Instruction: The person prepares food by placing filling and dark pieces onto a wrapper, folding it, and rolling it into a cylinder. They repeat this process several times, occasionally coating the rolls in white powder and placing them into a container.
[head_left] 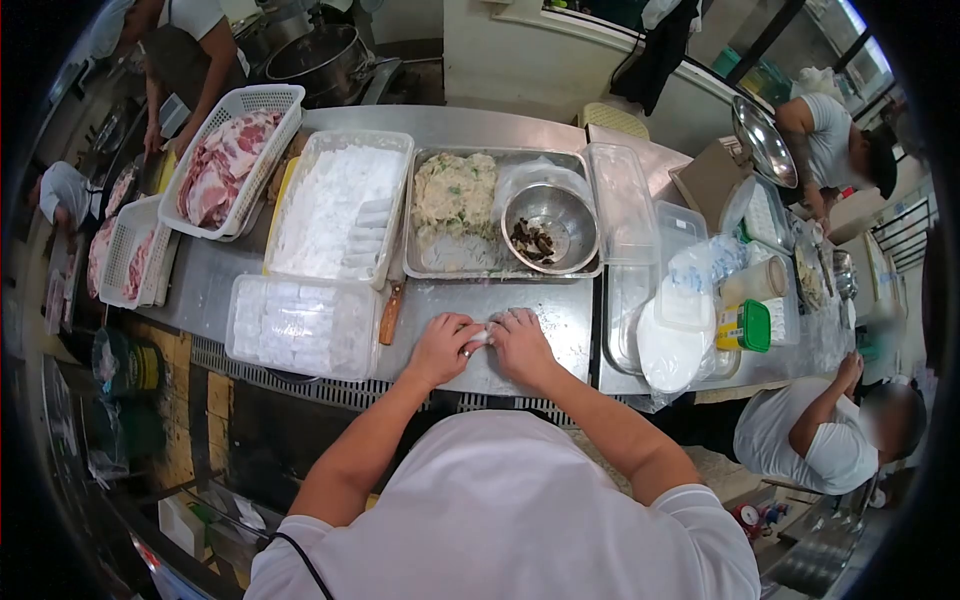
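Note:
My left hand (447, 346) and my right hand (520, 345) meet over the steel worktop, fingers closed around a small white roll (482, 338). Fingers cover most of the roll. Just beyond them lies a metal tray (450, 272) with a pale mixture flecked with green (455, 195). In the tray stands a steel bowl (575, 225) containing dark brown bits (533, 242). Left of the tray, a white tub (405, 150) holds white powder and several pale rolls (367, 235). A wooden-handled tool (391, 313) lies left of my left hand.
A clear box (300, 325) of white pieces sits at the front left. White baskets of raw meat (228, 165) stand farther left. On the right are clear containers (622, 200), a white oval lid (672, 340) and a green-and-yellow tub (745, 326). Other people work on both sides.

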